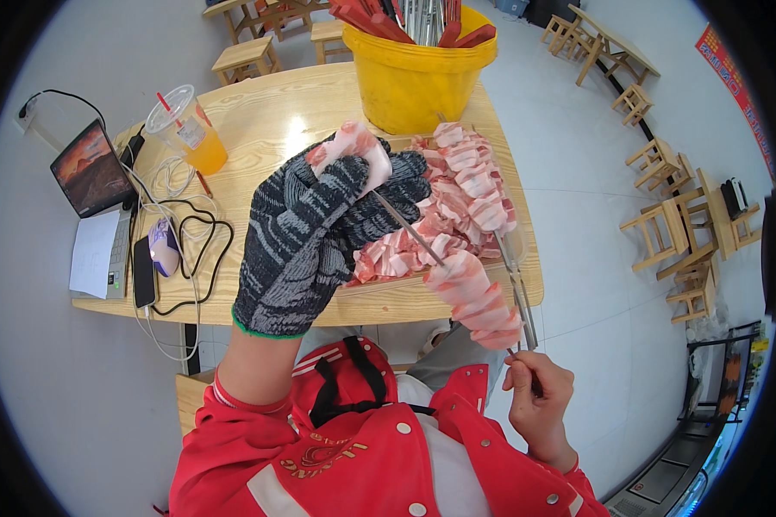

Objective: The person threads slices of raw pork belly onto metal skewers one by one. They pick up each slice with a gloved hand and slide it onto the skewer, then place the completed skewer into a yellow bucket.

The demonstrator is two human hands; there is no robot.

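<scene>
My left hand (pixel 304 239), in a dark grey knitted glove with a green cuff, pinches a folded slice of raw fatty meat (pixel 355 155). The tip of a metal skewer (pixel 407 226) meets that slice; how deep it goes is hidden. Lower on the same skewer sits a packed row of meat slices (pixel 475 300). Bare, my right hand (pixel 540 397) grips the skewer's lower end. Behind both hands lies a clear tray (pixel 518 249) heaped with cut raw meat (pixel 449 200). Loaded skewers (pixel 472 174) rest on its right side, their metal ends sticking out toward me.
A yellow bucket (pixel 420 77) full of skewers with red handles stands behind the tray. At the left are a cup of orange drink (pixel 200 145), a laptop (pixel 97 171), a mouse (pixel 163 249), a phone (pixel 145 274) and tangled cables. Wooden stools (pixel 663 236) stand along the right wall.
</scene>
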